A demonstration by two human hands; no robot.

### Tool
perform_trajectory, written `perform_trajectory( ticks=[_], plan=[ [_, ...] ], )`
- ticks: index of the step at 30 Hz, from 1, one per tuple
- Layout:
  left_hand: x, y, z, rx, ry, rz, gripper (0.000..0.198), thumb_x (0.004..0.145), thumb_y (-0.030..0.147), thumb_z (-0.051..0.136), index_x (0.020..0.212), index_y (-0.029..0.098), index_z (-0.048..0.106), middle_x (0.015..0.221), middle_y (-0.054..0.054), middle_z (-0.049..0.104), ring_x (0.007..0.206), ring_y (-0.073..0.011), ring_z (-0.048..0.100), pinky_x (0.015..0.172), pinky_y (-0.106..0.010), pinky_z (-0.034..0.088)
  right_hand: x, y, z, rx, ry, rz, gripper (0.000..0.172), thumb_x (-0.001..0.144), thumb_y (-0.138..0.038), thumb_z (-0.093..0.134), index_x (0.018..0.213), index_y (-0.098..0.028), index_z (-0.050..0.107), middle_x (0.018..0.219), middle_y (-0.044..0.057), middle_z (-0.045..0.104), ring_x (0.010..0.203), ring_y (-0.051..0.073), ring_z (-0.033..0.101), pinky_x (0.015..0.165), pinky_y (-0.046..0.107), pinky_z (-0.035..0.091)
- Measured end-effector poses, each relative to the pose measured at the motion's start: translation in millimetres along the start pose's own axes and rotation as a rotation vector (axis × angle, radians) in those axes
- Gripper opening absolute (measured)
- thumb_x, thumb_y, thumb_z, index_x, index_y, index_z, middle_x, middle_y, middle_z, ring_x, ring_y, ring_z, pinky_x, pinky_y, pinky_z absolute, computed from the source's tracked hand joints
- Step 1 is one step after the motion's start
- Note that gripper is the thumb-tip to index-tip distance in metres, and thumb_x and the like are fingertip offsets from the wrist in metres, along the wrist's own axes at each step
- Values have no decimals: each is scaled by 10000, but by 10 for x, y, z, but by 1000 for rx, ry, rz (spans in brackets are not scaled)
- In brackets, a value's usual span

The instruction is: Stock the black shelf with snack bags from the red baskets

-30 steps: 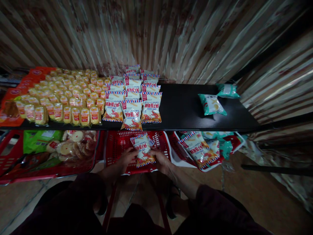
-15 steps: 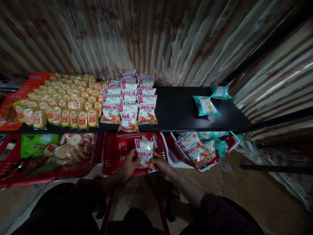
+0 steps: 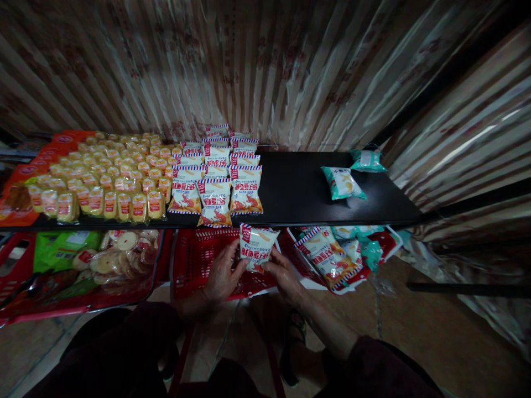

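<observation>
Black shelf [image 3: 298,193] spans view, bare toward 3 o'clock. Red basket [image 3: 199,260] below its edge. Packet rows [image 3: 215,188] at 11 o'clock of held packet. Left hand [image 3: 222,276] and right hand [image 3: 286,279] each closed on a lower corner. Packet [image 3: 257,247] over basket, just under shelf edge. Judgement: pinch seams lightly, keep label up, clear edge.

Two teal packets [image 3: 343,183] on shelf [image 3: 298,190]; two hands [image 3: 223,275].

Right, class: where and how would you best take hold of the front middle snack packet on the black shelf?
Probably pinch the snack packet by its bottom sealed edge, coming from the front. That edge juts over the lip of the shelf, while neighbouring packets crowd both its sides.
</observation>
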State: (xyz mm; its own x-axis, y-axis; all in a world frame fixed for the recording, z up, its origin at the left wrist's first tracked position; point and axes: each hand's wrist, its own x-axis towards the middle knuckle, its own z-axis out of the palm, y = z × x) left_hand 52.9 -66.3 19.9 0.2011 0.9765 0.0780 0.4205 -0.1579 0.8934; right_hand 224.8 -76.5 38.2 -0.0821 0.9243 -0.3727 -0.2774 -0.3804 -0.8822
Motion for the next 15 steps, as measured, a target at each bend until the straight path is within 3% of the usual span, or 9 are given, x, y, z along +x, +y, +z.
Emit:
perform_trajectory(
  ticks=[7,11,15],
  plan=[
    [394,276,-128,-110,115,76,495,850,281,549,1316,179,413,1183,-109,616,1047,-196,604,912,-373,491,148,-342,86,-120,7,-226,476,672,-251,638,1142,-240,563,1126,24,674,1055,247,606,954,416,449],
    [591,314,-140,-193,177,75,468,840,272,559,1277,167,432,1152,-118,631,1028,-197,617,896,-377,502,303,-405,133,-91,21,-304,477,710,-285,644,1172,-248,536,1194,28,643,1104,241,587,969,415,446],
    [711,300,-141,-236,212,114,430,839,268,560,1243,165,453,1140,-120,638,1000,-195,630,873,-375,515,463,-397,148,-53,63,-360,532,710,-319,676,1209,-239,513,1141,43,665,1042,231,614,952,422,462]
  ],
)
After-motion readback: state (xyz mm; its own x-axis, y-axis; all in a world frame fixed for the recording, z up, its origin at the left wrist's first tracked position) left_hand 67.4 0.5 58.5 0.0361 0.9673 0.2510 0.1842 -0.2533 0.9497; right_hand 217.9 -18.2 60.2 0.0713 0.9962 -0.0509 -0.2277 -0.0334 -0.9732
